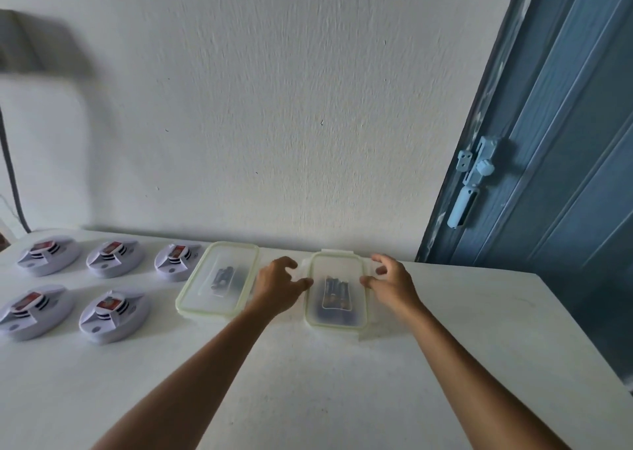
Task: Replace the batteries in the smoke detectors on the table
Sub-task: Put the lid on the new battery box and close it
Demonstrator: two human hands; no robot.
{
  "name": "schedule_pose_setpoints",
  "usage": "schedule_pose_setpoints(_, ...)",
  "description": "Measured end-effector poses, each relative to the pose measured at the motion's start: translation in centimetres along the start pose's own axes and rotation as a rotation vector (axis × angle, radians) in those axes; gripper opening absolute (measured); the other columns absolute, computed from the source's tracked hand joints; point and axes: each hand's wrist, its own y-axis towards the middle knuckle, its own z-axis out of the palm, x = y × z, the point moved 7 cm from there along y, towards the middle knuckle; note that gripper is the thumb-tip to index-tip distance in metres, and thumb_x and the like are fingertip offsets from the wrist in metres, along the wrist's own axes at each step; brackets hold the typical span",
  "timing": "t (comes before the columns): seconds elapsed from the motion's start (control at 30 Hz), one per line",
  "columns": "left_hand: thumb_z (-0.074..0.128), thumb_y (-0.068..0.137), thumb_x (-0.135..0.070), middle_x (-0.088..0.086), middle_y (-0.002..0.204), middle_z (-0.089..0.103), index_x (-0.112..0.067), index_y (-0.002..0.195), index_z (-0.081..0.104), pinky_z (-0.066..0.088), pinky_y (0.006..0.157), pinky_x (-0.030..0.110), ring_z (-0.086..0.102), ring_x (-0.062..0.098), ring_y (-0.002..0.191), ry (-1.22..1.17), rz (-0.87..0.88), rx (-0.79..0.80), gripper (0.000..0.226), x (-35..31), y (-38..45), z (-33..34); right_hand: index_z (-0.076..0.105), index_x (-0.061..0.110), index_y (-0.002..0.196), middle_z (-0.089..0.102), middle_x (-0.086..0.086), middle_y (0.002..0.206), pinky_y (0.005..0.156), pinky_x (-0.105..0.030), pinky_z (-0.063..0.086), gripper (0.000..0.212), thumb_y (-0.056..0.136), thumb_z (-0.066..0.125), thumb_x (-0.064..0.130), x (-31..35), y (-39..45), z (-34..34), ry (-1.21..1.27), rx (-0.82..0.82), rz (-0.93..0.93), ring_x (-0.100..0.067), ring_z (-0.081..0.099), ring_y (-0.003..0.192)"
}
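While both arms reach out over the white bench (342,381), the left hand (279,287) and right hand (394,283) sit on either side of the right-hand lidded plastic container (337,290), fingers curled at its side edges. The left thumb touches the lid's left rim and the right thumb its right rim, so each grip looks closed lightly on the box, though blur hides how firmly. Dark batteries (337,300) show through its cloudy lid. Just to the left lies a second lidded container (219,280), tilted a little, with a few more batteries (222,277) inside; the left wrist lies just beside it. Farther left, five white smoke detectors (114,314) lie in two rows, three at the back and two in front, each with a red-labelled block on top. The bench stands against a pale wall (274,107), with a blue door (565,141) and its latch (474,175) at the right.
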Motion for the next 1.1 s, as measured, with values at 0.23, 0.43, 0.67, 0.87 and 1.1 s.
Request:
schedule_pose_setpoints(0.23,0.066,0.070,-0.068,-0.005,0.152,0.039,-0.021,0.139,0.052,0.013,0.120,0.039,0.026,0.010,0.144,0.465,0.858,0.290,0.084,-3.5,-5.1,3.1,0.008,0.033,0.153,-0.015,0.006,0.160,0.116,-0.046,-0.010,0.112,0.068,0.077,0.057,3.0,-5.5,3.7,-0.647,0.560,-0.426,-0.022,-0.022,0.145)
schedule_pose_setpoints(0.43,0.083,0.061,-0.051,0.008,0.131,0.062,-0.013,0.119,0.069,0.047,0.104,0.037,0.057,0.022,0.124,0.459,0.951,0.112,0.071,-3.1,-5.1,3.7,0.007,0.030,0.153,0.002,0.007,0.161,0.116,-0.029,-0.001,0.104,0.075,0.073,0.051,2.4,-5.5,3.7,-0.639,0.338,-0.533,-0.017,-0.004,0.149)
schedule_pose_setpoints(0.67,0.083,0.064,-0.041,0.012,0.127,0.064,-0.008,0.115,0.070,0.052,0.097,0.041,0.060,0.026,0.120,0.411,0.990,0.118,0.062,-3.3,-5.5,4.0,0.022,0.026,0.152,0.016,0.005,0.160,0.118,-0.036,0.002,0.097,0.074,0.068,0.062,3.1,-5.7,3.3,-0.686,0.327,-0.552,-0.016,0.011,0.148)
schedule_pose_setpoints(0.87,0.076,0.078,-0.039,0.004,0.154,0.037,-0.023,0.138,0.054,0.031,0.116,0.041,0.027,0.026,0.146,0.562,0.862,0.209,0.065,-3.7,-5.5,3.1,0.035,0.019,0.148,0.016,0.003,0.160,0.121,-0.041,0.004,0.066,0.095,0.033,0.060,3.2,-1.0,2.7,-0.497,0.290,-0.401,-0.013,0.005,0.148)
schedule_pose_setpoints(1.1,0.054,0.089,-0.052,0.002,0.162,0.014,-0.031,0.148,0.034,0.006,0.120,0.054,-0.001,0.027,0.150,0.775,0.545,0.254,0.065,-2.6,-3.4,0.4,0.061,0.016,0.128,0.057,-0.012,0.129,0.102,-0.043,0.040,0.091,0.088,0.006,0.075,0.9,-3.3,1.7,-0.557,-0.048,-0.510,-0.030,0.048,0.122)
